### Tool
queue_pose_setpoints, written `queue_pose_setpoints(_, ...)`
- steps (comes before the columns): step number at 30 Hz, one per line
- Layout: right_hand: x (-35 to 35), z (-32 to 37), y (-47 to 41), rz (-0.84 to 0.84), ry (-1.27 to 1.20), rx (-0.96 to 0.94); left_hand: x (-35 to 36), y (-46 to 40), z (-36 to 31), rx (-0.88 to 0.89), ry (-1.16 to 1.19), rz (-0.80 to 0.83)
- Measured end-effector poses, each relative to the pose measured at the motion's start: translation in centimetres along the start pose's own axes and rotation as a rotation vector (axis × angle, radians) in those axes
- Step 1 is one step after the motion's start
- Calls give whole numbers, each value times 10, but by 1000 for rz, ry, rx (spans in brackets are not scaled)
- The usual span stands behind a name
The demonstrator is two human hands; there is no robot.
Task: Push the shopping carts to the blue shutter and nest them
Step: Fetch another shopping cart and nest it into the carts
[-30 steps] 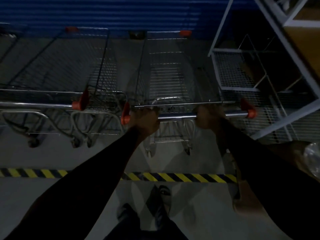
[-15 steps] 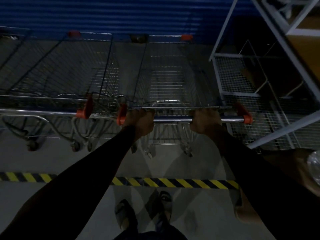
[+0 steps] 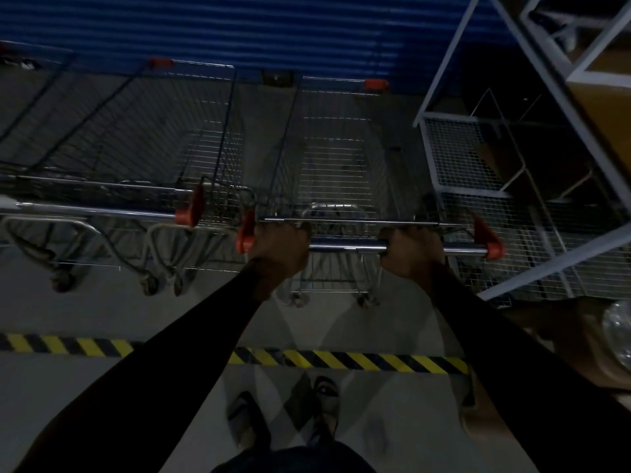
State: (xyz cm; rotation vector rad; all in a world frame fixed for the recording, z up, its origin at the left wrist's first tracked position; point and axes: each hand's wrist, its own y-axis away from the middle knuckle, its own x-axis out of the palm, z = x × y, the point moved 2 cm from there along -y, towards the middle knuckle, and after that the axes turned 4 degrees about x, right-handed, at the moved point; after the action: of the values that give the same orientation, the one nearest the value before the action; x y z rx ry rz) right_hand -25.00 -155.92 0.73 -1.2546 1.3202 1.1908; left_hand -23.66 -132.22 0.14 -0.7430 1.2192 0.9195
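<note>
A wire shopping cart (image 3: 336, 155) stands straight ahead of me, its front end close to the blue shutter (image 3: 239, 32). Its chrome handle bar (image 3: 348, 248) has red end caps. My left hand (image 3: 281, 249) is closed around the bar near the left cap, and my right hand (image 3: 411, 252) grips it right of centre. Beside it on the left stands a row of nested carts (image 3: 136, 158), also facing the shutter, their handle ending in a red cap (image 3: 187, 208).
A white metal rack with mesh panels (image 3: 478, 158) stands close on the cart's right. A yellow-black hazard stripe (image 3: 341, 361) crosses the grey floor just ahead of my feet. Brown cardboard and a clear plastic item (image 3: 618, 331) sit at the right edge.
The view has dipped slightly and the hazard stripe sits lower in the frame. Both hands keep their grip on the handle, and the cart stays by the shutter.
</note>
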Motion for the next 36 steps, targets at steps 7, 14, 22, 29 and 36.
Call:
queue_pose_setpoints(7,-5,18,14,0,-34,11,-7,20,9,-33,26,-8)
queue_pose_setpoints(14,-6,39,26,33,-4,2,-7,44,23,-38,-35,-8)
queue_pose_setpoints(22,-14,39,35,80,31,-20,-11,47,20,-41,73,15)
queue_pose_setpoints(29,-9,45,48,41,66,-13,-6,56,23,-24,61,-3)
queue_pose_setpoints(36,-6,40,64,31,7,4,-7,66,11,-25,54,-5)
